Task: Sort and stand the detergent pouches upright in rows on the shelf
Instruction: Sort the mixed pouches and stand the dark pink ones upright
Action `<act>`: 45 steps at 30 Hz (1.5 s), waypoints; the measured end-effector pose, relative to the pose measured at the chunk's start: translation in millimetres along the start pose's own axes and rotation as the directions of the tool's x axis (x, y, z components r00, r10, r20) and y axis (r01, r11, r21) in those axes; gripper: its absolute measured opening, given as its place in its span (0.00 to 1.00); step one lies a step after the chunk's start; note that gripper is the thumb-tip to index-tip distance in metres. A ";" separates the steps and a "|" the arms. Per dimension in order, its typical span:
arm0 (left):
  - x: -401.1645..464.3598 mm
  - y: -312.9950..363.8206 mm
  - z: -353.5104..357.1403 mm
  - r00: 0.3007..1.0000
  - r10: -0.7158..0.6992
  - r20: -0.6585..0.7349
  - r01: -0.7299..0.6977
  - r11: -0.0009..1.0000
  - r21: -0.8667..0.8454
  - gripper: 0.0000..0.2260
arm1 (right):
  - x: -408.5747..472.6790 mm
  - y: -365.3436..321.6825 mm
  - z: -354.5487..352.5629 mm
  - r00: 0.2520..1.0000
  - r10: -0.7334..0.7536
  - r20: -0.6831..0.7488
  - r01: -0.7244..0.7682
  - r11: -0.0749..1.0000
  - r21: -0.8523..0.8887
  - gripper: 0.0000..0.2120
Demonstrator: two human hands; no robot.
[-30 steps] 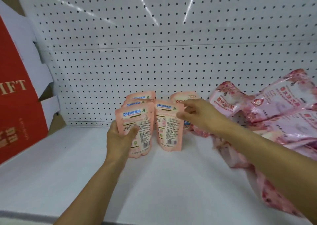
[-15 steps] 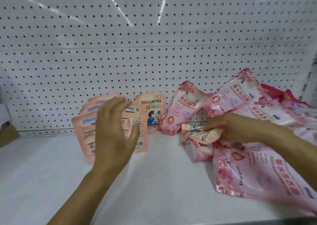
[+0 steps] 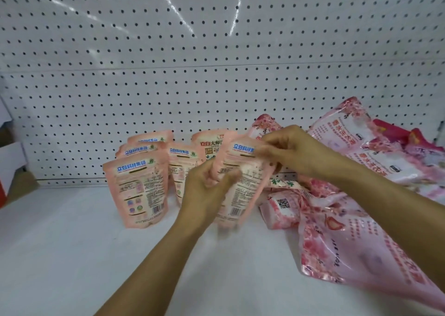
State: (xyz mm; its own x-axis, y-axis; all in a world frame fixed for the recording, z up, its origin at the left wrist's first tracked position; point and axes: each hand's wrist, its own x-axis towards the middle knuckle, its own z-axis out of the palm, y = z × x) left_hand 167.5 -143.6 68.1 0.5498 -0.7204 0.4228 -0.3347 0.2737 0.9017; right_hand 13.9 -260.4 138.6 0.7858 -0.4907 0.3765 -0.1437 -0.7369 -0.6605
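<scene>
I am holding one small peach pouch (image 3: 240,183) in both hands above the white shelf (image 3: 72,255), just in front of the standing group. My left hand (image 3: 204,190) is gripping its lower left side with curled fingers; my right hand (image 3: 289,152) is pinching its top right corner. The pouch is tilting, its barcode end hanging just above the shelf.

Risks, as I judge them:
- The pouch is soft and is sagging between the two grips. If I am releasing before its base is sitting flat, it is likely to flop forward.
- My left forearm is passing just beside the front standing pouch (image 3: 138,188). A sideways sweep is likely to topple it into the ones behind.
- The pile of large pink floral bags (image 3: 349,231) is lying slack just right of the placing spot, and may be sliding into the row.

Count:
- Small peach pouches standing: five visible, three in a left file, two further right; more may be hiding behind my hands.
- Held: one.
- Large pink bags: at least four, overlapping; I cannot tell the exact number.
- A pegboard back panel (image 3: 216,50) is closing the rear.
</scene>
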 end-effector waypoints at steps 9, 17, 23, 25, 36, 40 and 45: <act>-0.8 -19.8 -54.9 0.937 -0.143 -0.320 0.131 0.990 -0.057 0.03 | 23.2 88.3 12.5 0.939 0.319 0.128 -0.200 0.809 -0.552 0.11; -16.0 -25.4 -78.6 0.913 -0.178 -0.367 0.154 0.983 -0.095 0.06 | 46.7 88.8 37.9 0.935 0.342 0.093 -0.066 0.427 -0.902 0.12; -19.9 -27.9 -95.9 0.904 -0.099 -0.417 0.101 0.995 -0.017 0.10 | 41.3 83.1 26.8 0.985 0.172 -0.015 -0.140 0.741 -0.657 0.11; -21.1 -24.7 -92.4 0.897 0.010 -0.442 0.023 0.997 0.070 0.21 | 38.6 67.6 26.2 0.977 0.159 -0.140 -0.189 0.952 -0.241 0.12; -26.7 -30.2 -47.7 0.648 0.672 0.358 -0.625 0.202 0.754 0.31 | 22.4 5.5 59.8 0.846 0.513 0.147 -0.423 0.475 0.772 0.12; -32.8 -20.1 -43.3 0.623 0.749 0.225 -0.674 0.368 0.641 0.15 | 11.2 3.1 70.0 0.829 0.493 0.266 -0.469 0.350 0.811 0.09; -33.7 -19.4 -54.1 0.654 0.628 0.421 -0.704 0.302 0.643 0.37 | 7.1 -0.3 69.7 0.820 0.497 0.284 -0.464 0.287 0.838 0.12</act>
State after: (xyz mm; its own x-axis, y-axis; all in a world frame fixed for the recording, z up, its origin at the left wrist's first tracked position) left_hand 196.9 -90.1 41.3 -0.1729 -0.5676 0.8050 -0.9801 0.1800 -0.0835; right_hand 61.5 -231.3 96.2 0.7434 -0.6370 -0.2040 0.0979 0.4054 -0.9089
